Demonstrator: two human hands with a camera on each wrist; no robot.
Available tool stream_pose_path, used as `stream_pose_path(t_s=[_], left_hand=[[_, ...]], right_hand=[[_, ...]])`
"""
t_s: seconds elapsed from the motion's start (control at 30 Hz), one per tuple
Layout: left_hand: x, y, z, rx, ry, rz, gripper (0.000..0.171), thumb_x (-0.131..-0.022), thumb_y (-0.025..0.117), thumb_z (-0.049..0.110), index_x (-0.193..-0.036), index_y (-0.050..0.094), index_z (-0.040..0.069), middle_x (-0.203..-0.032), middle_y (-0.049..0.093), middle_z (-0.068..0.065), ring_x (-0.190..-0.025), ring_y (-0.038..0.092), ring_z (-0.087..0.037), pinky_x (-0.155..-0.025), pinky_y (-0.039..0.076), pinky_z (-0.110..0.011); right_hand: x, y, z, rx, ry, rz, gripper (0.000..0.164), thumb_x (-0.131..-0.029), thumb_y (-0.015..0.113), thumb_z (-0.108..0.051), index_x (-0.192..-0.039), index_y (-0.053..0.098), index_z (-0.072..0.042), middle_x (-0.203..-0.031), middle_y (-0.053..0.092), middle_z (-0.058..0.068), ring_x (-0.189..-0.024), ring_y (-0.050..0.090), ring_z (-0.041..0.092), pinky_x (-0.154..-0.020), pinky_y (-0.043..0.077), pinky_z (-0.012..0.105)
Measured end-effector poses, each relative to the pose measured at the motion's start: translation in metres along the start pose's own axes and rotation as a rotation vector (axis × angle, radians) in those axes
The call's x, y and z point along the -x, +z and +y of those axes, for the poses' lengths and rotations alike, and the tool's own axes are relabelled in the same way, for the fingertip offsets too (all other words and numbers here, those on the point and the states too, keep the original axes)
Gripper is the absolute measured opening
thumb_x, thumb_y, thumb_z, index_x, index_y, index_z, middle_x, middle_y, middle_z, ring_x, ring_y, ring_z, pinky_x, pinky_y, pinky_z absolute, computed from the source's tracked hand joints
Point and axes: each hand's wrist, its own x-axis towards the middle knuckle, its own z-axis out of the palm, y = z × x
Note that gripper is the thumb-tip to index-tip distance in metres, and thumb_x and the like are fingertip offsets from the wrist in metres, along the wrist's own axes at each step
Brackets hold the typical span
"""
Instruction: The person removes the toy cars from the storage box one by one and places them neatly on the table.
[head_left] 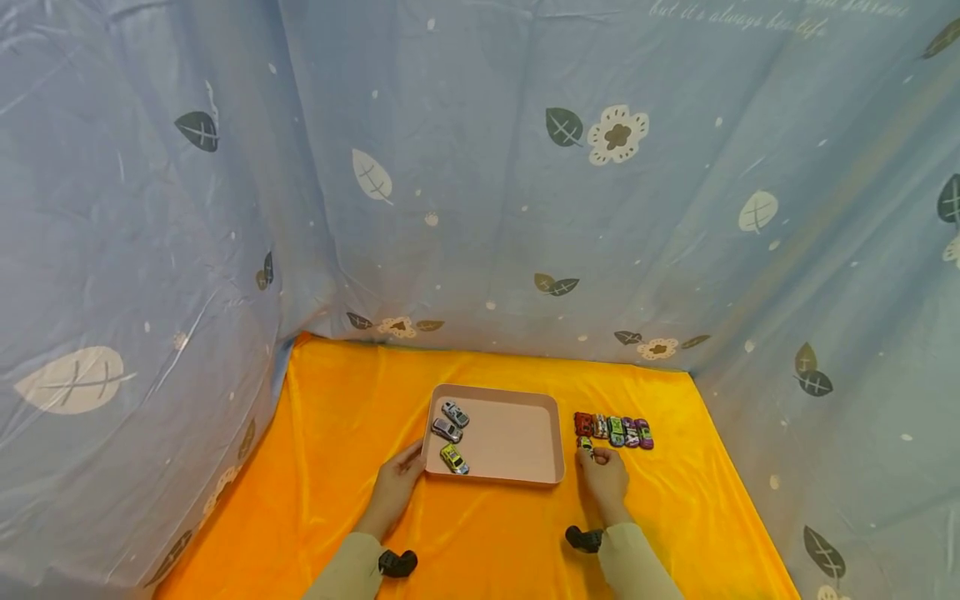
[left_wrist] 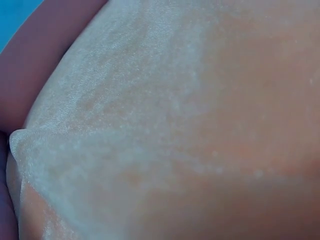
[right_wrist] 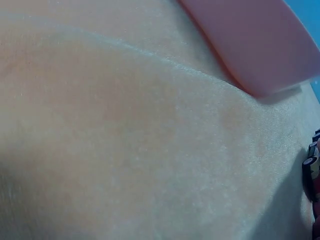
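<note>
A pink tray (head_left: 510, 433) lies on the orange cloth, and my left hand (head_left: 397, 485) holds it by its front left corner. Three toy cars sit inside along the left side: a grey-white car (head_left: 455, 413), a silver car (head_left: 447, 430) and a yellow-green car (head_left: 453, 458). To the right of the tray, my right hand (head_left: 604, 479) pinches a yellow and black toy car (head_left: 586, 447) just in front of a row of toy cars. The right wrist view catches part of a toy car (right_wrist: 311, 172) at its right edge.
Side by side in the row stand several toy cars, among them a red car (head_left: 583, 424), a green car (head_left: 616, 431) and a purple car (head_left: 645, 433). Blue patterned curtains (head_left: 487, 208) enclose the orange cloth (head_left: 360, 400) at the back and both sides.
</note>
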Motion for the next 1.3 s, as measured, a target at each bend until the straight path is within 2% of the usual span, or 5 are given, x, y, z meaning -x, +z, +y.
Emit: stream_pose_path(t_s=[0.37,0.57,0.8,1.07,1.3], left_hand=[[-0.002,-0.001,-0.001,0.012,0.006,-0.012,0.044,-0.099,0.058,0.022,-0.141,0.052,0.013,-0.136,0.055,-0.012,-0.126,0.051,-0.025,-0.1,0.045,-0.035],[-0.002,-0.001,-0.002,0.009,0.004,-0.009,0.044,-0.098,0.058,0.022,-0.142,0.052,0.014,-0.136,0.055,-0.01,-0.125,0.051,-0.024,-0.1,0.045,-0.035],[0.0,-0.002,-0.003,0.01,0.001,-0.024,0.045,-0.098,0.058,0.025,-0.142,0.051,0.016,-0.138,0.055,-0.008,-0.126,0.05,-0.023,-0.102,0.044,-0.037],[0.0,0.0,-0.004,0.011,0.009,-0.004,0.045,-0.098,0.059,0.024,-0.141,0.053,0.012,-0.136,0.056,-0.009,-0.124,0.052,-0.023,-0.1,0.045,-0.036],[-0.002,-0.001,-0.005,-0.02,-0.004,0.002,0.046,-0.097,0.06,0.03,-0.14,0.054,0.016,-0.137,0.056,-0.006,-0.125,0.052,-0.022,-0.101,0.045,-0.038]], right_hand=[[-0.001,0.002,0.0,-0.034,-0.022,0.022,0.053,-0.09,0.065,-0.043,-0.119,0.057,0.001,-0.105,0.056,0.018,-0.096,0.051,0.034,-0.085,0.043,0.045],[0.002,0.002,-0.003,-0.098,-0.021,0.04,0.061,-0.09,0.065,-0.045,-0.124,0.052,0.004,-0.115,0.053,0.022,-0.106,0.049,0.036,-0.094,0.041,0.048],[0.015,0.01,-0.03,-0.051,-0.223,0.086,0.051,-0.09,0.069,-0.033,-0.123,0.056,0.003,-0.119,0.051,0.023,-0.115,0.037,0.042,-0.099,0.023,0.059],[0.035,0.034,-0.058,-0.111,-0.343,-0.062,0.049,-0.09,0.07,-0.032,-0.124,0.056,0.001,-0.12,0.052,0.017,-0.107,0.042,0.032,-0.091,0.034,0.05],[0.045,0.055,-0.069,-0.021,-0.476,0.002,0.039,-0.084,0.077,-0.028,-0.111,0.065,-0.003,-0.105,0.06,0.011,-0.1,0.048,0.03,-0.087,0.025,0.053]])
